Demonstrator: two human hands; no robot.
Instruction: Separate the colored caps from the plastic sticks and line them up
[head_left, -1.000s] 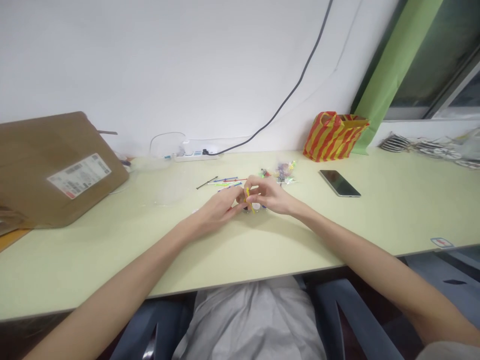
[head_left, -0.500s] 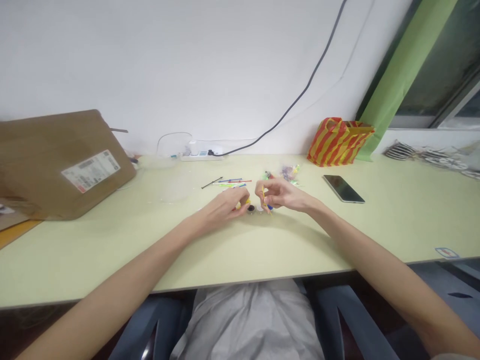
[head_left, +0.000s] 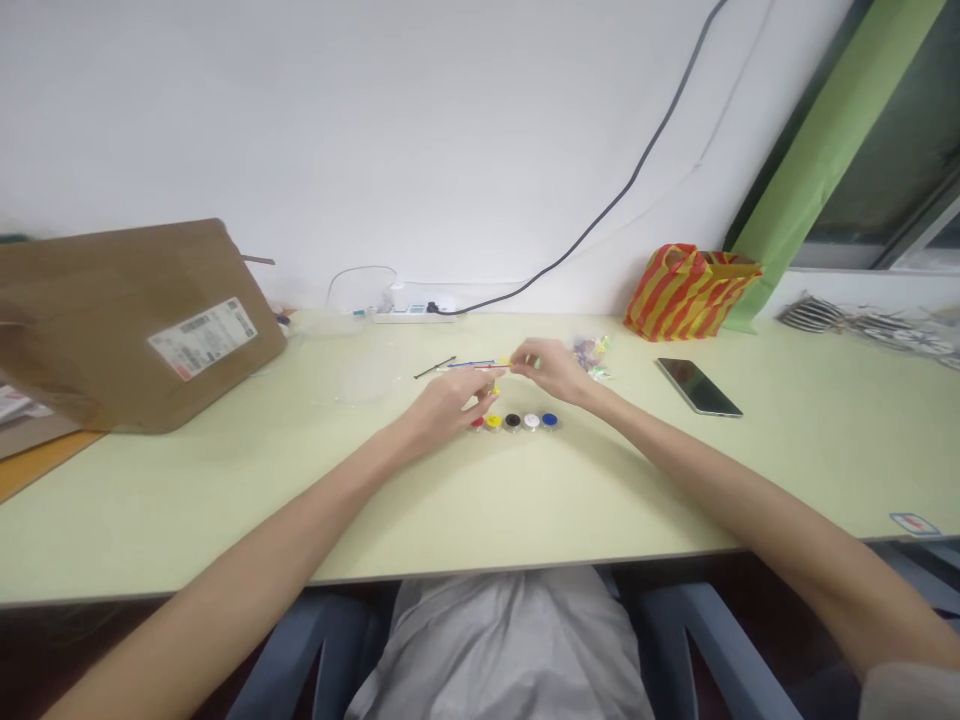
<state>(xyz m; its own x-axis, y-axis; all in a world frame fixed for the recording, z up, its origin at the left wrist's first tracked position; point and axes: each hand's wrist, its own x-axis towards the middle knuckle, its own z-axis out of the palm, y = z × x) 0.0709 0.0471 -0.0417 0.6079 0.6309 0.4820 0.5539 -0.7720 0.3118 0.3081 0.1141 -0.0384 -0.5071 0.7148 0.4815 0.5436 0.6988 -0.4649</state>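
My left hand point(head_left: 448, 402) is closed in a pinch just left of centre, with a small yellow thing point(head_left: 494, 389) at its fingertips, too small to name. My right hand point(head_left: 553, 368) reaches over the row of sticks, thumb and fingers pinched at the end of a thin yellow stick point(head_left: 506, 362). Below the hands, small round pots stand in a row: red point(head_left: 478, 423), yellow point(head_left: 493, 423), black point(head_left: 513, 422), white point(head_left: 532, 422) and blue point(head_left: 550, 421). Behind my left hand lie a black stick point(head_left: 435, 367), a blue stick point(head_left: 469, 363) and a red stick point(head_left: 491, 366).
A clear plastic bag of small coloured pieces point(head_left: 592, 355) lies beyond my right hand. Farther right are a phone point(head_left: 699, 387) and a red-and-yellow striped bag point(head_left: 686, 295). A cardboard box point(head_left: 135, 330) stands left; a power strip point(head_left: 412, 315) sits by the wall.
My right hand has moved up and away from the pots, carrying the yellow stick to the other sticks. The row of pots now shows uncovered. My left hand stays pinched nearby.
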